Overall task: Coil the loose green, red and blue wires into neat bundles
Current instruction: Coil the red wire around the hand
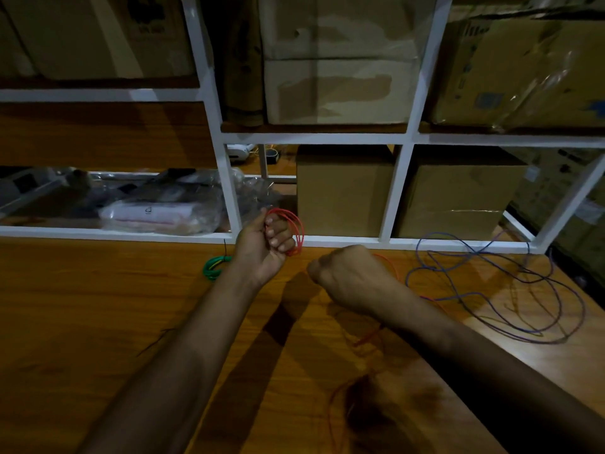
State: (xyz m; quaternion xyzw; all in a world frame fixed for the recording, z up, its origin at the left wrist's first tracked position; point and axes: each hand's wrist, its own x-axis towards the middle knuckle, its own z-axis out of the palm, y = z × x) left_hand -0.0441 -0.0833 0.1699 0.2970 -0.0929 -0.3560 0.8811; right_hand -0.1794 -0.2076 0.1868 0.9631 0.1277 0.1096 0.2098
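Head view: an orange wooden desk (98,306) fronts a white shelf frame (226,178) stacked with cardboard boxes (343,191). The left hand (262,247) grips upright red wire (294,231) loops. The right hand (353,276) is fisted on its trailing end. A green coil (212,267) lies left; the blue wire (491,290) sprawls right.

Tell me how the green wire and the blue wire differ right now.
The green wire lies wound in a tight small bundle, while the blue wire sprawls in wide loose loops. The green wire sits just left of the left hand; the blue wire lies at the far right, beyond the right hand. The green wire looks finished; the blue wire is not yet coiled. Both rest untouched on the wooden table.
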